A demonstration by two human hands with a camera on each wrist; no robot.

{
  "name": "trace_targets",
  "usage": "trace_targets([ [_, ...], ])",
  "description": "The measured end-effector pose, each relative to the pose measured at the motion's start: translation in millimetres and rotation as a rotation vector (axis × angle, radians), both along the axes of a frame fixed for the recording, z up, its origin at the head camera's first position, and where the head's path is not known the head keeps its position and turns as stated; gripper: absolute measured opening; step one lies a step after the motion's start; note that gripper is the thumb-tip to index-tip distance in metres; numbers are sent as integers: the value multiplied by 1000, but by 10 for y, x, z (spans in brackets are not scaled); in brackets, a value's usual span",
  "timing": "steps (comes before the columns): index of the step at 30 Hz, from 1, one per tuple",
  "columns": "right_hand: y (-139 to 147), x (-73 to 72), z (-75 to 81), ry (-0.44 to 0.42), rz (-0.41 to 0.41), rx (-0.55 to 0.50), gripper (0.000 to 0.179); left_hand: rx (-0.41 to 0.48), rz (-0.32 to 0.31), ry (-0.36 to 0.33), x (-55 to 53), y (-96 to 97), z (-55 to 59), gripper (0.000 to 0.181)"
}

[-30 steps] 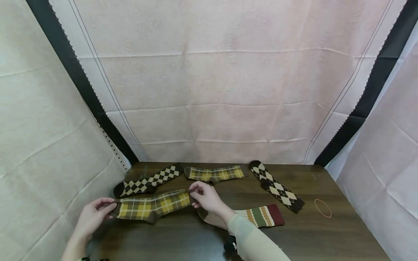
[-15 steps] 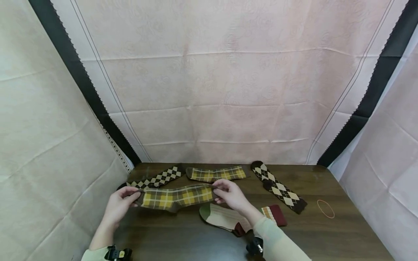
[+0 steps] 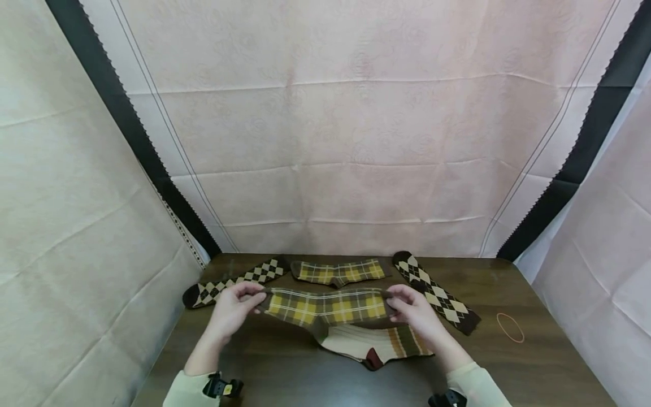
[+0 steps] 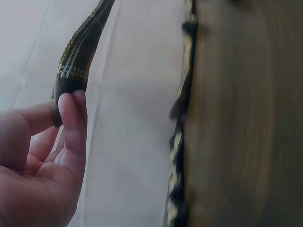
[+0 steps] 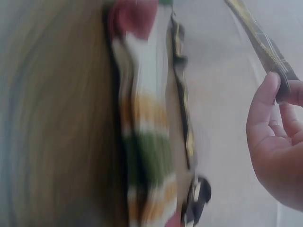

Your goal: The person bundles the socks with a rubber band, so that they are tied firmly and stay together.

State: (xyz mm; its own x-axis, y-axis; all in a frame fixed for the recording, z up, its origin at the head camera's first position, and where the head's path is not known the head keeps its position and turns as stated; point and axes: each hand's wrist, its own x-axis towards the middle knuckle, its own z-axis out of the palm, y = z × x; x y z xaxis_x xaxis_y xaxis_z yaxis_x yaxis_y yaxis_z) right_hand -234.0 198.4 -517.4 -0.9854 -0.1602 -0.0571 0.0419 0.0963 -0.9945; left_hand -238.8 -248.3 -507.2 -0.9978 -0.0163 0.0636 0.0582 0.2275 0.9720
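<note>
A yellow and olive plaid sock [image 3: 351, 307] is stretched sideways above the table. My left hand [image 3: 231, 312] pinches one dark end between thumb and fingers. At the opposite end, my right hand [image 3: 416, 314] grips the sock's other dark edge. The left wrist view shows the sock [image 4: 75, 54] rising from the fingertips; in the right wrist view the sock [image 5: 265, 40] slants up from thumb and finger. Below it lies a cream sock [image 3: 351, 341] with coloured stripes and a dark red heel, partly hidden by the plaid sock and right hand.
Another plaid sock [image 3: 341, 272] lies near the back edge. One argyle sock [image 3: 261, 272] lies at back left, partly behind my left hand, and another [image 3: 439, 297] slants at the right. An orange rubber band [image 3: 521, 332] sits further right. Fabric walls [image 3: 356, 141] surround the brown table [image 3: 285, 379].
Both hands have carried the plaid sock to the right, so it now overlaps the striped sock. More of the left argyle sock shows again; the other socks stay in place.
</note>
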Motion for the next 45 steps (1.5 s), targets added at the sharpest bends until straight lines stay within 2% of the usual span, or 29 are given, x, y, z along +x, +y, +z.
trace_targets([
  [5,344,58,-49,-51,-47,3,29,20,-93,-14,3,363,-74,17],
  [11,803,153,-76,-100,6,38,34,52,-191,-20,46,746,-159,17],
  [15,1066,239,-92,-143,10,84,40,74,-255,-53,81,937,-225,17],
  [19,1225,255,-154,-201,18,117,45,74,-295,-83,108,1058,-287,17],
  [25,1272,234,-283,-228,51,147,57,54,-293,-106,127,1138,-374,17],
  [29,1273,243,-307,-203,73,157,49,32,-285,-106,101,1164,-442,15],
  [36,1309,251,-328,-181,166,169,36,-35,-281,-85,57,1189,-534,12],
  [40,1307,244,-366,-176,160,202,41,-69,-266,-76,49,1189,-566,12],
  [45,1286,237,-388,-146,91,243,44,-102,-251,-86,55,1192,-583,11],
])
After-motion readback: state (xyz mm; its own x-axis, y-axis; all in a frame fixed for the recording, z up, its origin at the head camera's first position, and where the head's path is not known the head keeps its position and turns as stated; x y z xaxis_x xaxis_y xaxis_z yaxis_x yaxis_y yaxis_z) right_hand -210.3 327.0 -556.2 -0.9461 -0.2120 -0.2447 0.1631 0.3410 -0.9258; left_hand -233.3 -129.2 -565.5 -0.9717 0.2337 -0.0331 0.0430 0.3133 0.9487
